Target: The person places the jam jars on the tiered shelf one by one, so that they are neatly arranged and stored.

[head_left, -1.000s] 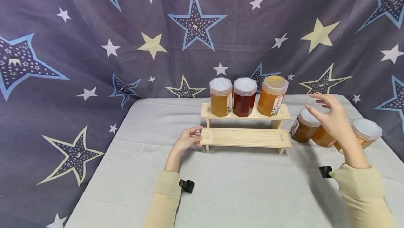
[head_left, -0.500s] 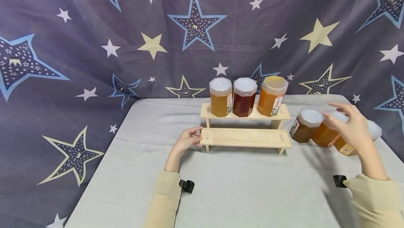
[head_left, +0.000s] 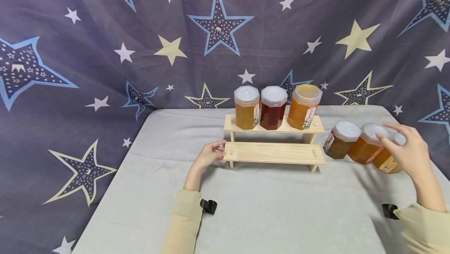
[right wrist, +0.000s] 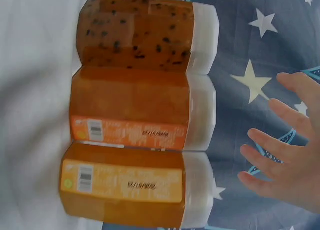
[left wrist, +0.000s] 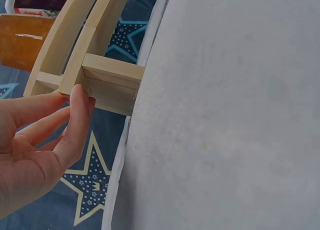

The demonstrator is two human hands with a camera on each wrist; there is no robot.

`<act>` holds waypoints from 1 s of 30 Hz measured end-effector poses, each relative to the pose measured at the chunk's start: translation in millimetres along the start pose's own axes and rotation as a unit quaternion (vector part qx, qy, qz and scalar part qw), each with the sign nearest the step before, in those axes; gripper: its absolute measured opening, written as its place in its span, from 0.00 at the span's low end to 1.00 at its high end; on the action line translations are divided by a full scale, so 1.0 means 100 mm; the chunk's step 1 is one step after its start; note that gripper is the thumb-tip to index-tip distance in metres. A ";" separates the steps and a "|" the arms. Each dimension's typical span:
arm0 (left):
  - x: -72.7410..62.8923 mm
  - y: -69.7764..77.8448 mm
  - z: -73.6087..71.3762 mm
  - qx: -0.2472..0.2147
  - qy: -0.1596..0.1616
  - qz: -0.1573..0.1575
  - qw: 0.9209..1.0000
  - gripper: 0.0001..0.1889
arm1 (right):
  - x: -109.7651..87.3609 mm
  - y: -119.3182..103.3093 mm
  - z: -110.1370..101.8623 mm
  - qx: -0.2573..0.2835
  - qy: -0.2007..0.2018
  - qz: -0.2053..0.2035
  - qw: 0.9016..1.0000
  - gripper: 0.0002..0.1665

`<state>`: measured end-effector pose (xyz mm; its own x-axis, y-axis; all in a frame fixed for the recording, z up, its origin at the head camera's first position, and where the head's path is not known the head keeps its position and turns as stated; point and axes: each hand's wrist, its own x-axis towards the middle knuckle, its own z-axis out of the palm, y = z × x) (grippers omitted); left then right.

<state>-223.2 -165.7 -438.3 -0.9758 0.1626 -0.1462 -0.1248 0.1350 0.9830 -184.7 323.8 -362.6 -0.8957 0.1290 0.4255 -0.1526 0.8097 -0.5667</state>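
My left hand (head_left: 207, 155) pinches the left end of the lower step of a two-step wooden display rack (head_left: 272, 152); in the left wrist view thumb and fingers close on the board's corner (left wrist: 72, 82). Over at the right, my right hand (head_left: 409, 150) hovers by the rightmost of three lidded jars, fingers spread and holding nothing. That jar (right wrist: 122, 187) has amber contents and a yellow label. Beside it stand an orange-labelled jar (right wrist: 130, 97) and a brown jar with dark specks (right wrist: 135, 35). The right wrist view shows a gap between my fingertips and the white lids.
On the rack's upper step stand a golden jar (head_left: 247, 115), a dark red jar (head_left: 272, 115) and an orange jar (head_left: 300, 113) with a yellowish lid. A grey cloth (head_left: 281, 215) covers the table, and a star-patterned curtain (head_left: 140, 31) hangs behind.
My right hand has moved right and slightly down, from over the speckled jar to the rightmost jar. My left hand has stayed at the rack's end.
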 end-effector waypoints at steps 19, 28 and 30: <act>0.01 -0.01 0.00 0.002 0.006 -0.004 1.000 0.26 | -0.11 0.38 -0.09 -0.017 -0.004 0.051 0.999 0.31; 0.00 0.00 0.01 0.007 0.009 0.003 1.000 0.25 | -0.11 0.52 -0.07 -0.010 -0.013 0.055 0.998 0.34; 0.00 0.00 0.01 0.005 0.009 0.001 1.000 0.25 | -0.11 0.54 -0.06 -0.007 -0.016 0.059 0.998 0.34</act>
<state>-222.7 -164.6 -438.8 -0.9790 0.1457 -0.1425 -0.1213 0.1454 0.9819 -180.7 369.5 -393.4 -0.9203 0.2046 0.3333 -0.0400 0.7985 -0.6007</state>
